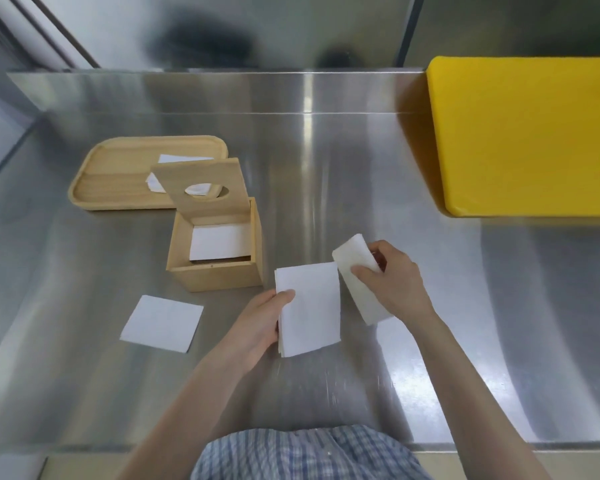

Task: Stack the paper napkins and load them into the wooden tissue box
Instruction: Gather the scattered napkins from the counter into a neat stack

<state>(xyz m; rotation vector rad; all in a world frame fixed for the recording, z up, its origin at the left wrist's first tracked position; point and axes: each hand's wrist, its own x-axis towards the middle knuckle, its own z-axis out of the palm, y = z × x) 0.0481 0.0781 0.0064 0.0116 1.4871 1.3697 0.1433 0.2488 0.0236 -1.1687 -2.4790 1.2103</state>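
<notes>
The wooden tissue box (219,278) stands open left of centre, its lid (201,183) with an oval hole tilted up at the back. White napkins (219,242) lie inside the box. My left hand (262,320) grips the left edge of a small stack of napkins (310,308) just right of the box. My right hand (392,282) holds a folded napkin (355,271) against the stack's right side. A single flat napkin (161,323) lies on the counter in front of the box.
A wooden tray (118,174) with a few napkins sits behind the box at the left. A big yellow board (527,133) fills the right rear of the steel counter (361,168). A steel backsplash rises behind.
</notes>
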